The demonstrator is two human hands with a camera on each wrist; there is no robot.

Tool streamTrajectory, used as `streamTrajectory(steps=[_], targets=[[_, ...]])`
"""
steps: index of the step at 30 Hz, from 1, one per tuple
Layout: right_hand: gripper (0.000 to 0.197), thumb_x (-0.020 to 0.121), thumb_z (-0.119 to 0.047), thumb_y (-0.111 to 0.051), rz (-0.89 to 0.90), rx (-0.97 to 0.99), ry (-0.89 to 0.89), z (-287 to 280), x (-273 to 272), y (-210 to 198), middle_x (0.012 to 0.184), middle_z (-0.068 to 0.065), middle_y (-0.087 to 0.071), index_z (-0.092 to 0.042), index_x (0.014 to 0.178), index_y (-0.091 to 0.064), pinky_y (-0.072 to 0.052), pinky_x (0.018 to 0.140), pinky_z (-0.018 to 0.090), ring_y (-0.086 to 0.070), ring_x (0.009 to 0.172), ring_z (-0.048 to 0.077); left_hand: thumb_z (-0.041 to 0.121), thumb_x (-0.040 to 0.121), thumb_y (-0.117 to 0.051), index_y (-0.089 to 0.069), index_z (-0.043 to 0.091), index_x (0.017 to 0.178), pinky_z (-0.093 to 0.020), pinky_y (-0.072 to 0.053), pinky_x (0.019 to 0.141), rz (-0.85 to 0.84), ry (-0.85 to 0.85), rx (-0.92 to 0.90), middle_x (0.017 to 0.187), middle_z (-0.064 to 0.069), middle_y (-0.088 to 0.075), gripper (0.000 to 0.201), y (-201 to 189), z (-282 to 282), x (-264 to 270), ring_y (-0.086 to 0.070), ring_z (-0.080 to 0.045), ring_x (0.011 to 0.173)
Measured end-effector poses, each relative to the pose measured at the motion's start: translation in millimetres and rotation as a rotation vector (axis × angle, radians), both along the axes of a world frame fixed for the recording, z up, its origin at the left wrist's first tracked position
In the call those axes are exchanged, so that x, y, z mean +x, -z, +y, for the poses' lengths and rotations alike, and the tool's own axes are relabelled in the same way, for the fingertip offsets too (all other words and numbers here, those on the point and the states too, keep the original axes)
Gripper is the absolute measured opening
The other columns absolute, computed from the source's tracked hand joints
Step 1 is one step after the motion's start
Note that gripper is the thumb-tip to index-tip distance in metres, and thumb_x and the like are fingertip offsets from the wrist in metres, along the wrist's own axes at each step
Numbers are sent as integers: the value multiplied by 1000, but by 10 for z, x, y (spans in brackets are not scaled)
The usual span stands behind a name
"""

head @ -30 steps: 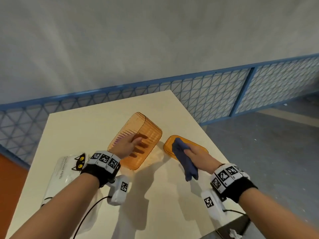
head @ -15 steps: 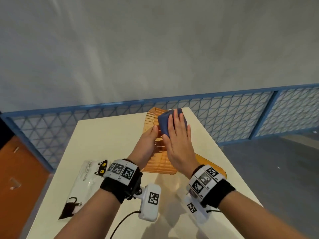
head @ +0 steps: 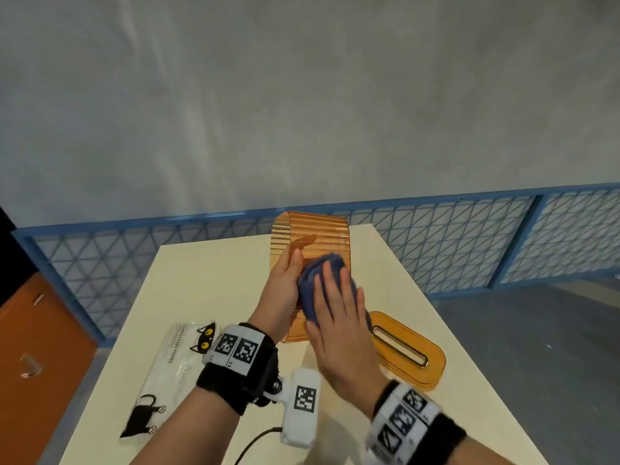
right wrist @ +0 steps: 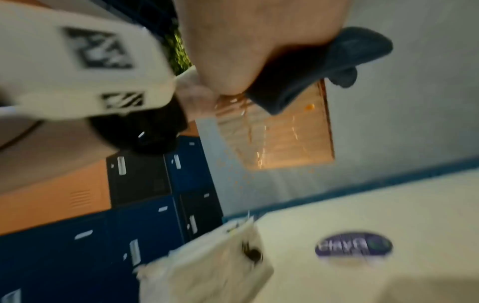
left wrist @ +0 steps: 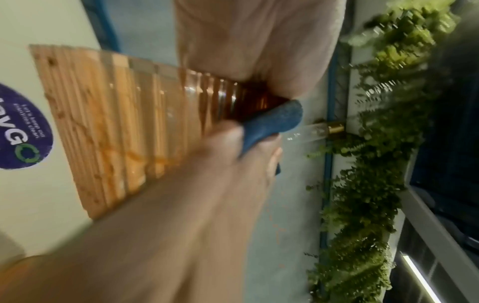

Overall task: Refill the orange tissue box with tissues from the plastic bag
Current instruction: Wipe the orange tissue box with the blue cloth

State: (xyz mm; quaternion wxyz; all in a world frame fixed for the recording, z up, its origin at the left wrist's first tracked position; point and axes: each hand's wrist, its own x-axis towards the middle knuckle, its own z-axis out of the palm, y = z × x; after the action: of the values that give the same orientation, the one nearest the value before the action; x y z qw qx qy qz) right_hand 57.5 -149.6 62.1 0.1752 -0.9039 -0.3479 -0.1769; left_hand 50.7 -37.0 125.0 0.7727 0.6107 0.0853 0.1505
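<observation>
My left hand (head: 281, 290) grips the ribbed orange tissue box (head: 312, 229) by its left side and holds it tilted up above the table, thumb on the near face. The box (left wrist: 103, 123) has no lid on it. My right hand (head: 339, 313) presses a folded blue cloth (head: 310, 280) flat against the box's near face with straight fingers. The cloth (right wrist: 324, 67) bulges out under the palm. The orange lid (head: 412, 360) with its slot lies on the table to the right. The plastic bag of tissues (head: 167, 374), printed with black cats, lies at the left.
The cream table (head: 208, 280) is narrow, its right edge just beyond the lid. A blue mesh fence (head: 469, 236) runs behind it and an orange cabinet (head: 33, 347) stands at the left. A cable trails from my left wrist camera.
A second ago the box lay on the table and the cloth was on the lid. My left hand has lifted the box, and my right hand has slid the cloth down its face toward me.
</observation>
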Motion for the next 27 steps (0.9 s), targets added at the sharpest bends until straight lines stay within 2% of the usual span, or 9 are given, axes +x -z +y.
streamTrajectory(steps=[2,4,7,11,15,18,21,24,27], targets=[[57,97,-46,0,-10,-50,-65,-36,65,38,157,-5,18,-24,148,13,3,116,39,15,145,17,27,103,-27,-57,28,110,-34,-49,93,-20,-7,-35,118,-8,-64,31,8,8,-18,-62,-23,107],[57,96,-49,-2,2,-9,-98,16,303,-219,155,-8,23,-27,146,16,7,119,39,24,144,13,27,103,-28,-54,26,116,-28,-54,81,-15,4,-81,112,-4,-64,29,0,-9,-45,-64,-17,99],[61,93,-44,-7,39,102,6,105,570,-653,158,-5,12,-22,149,4,6,118,37,19,144,14,30,102,-29,-53,29,120,-29,-55,76,-12,41,-74,115,-2,-67,30,-4,-68,-41,-67,-17,100],[56,98,-40,-15,-94,-25,-56,-13,169,-289,159,-2,5,-20,150,-5,1,118,42,10,147,20,29,103,-28,-56,24,113,-36,-49,88,-17,-20,-150,121,-10,-62,30,-101,0,-41,-62,-22,103],[54,99,-39,-9,-134,-144,-184,-178,1,92,158,-2,8,-22,150,1,-12,113,48,-6,145,28,30,103,-27,-51,19,125,-44,-43,104,7,-73,-157,128,-12,-59,34,-132,79,-63,-57,-28,118],[53,99,-40,-8,-159,-164,-195,-70,246,-234,158,-5,8,-27,149,4,-3,116,44,-3,146,23,29,103,-29,-54,20,121,-38,-47,98,19,-55,-161,123,-10,-61,33,-160,64,-59,-60,-24,110],[55,97,-38,-18,-123,-79,-203,41,497,-634,158,-7,0,-26,148,0,-2,118,40,3,147,17,30,102,-32,-49,20,132,-39,-51,88,11,-43,-203,125,-12,-60,36,-186,59,-58,-63,-25,103],[55,98,-35,-19,-11,44,-197,99,686,-946,160,-6,-3,-23,149,-4,-4,122,39,9,147,15,30,102,-31,-47,22,131,-41,-53,85,-35,-12,-161,119,-11,-64,34,-201,22,-107,-65,-26,101],[55,99,-36,-18,-28,104,-147,108,585,-938,160,-5,-2,-20,150,-6,-2,122,37,11,147,18,30,102,-31,-50,22,128,-35,-56,78,-76,-14,-120,112,-5,-67,34,-197,1,-141,-68,-20,95]])
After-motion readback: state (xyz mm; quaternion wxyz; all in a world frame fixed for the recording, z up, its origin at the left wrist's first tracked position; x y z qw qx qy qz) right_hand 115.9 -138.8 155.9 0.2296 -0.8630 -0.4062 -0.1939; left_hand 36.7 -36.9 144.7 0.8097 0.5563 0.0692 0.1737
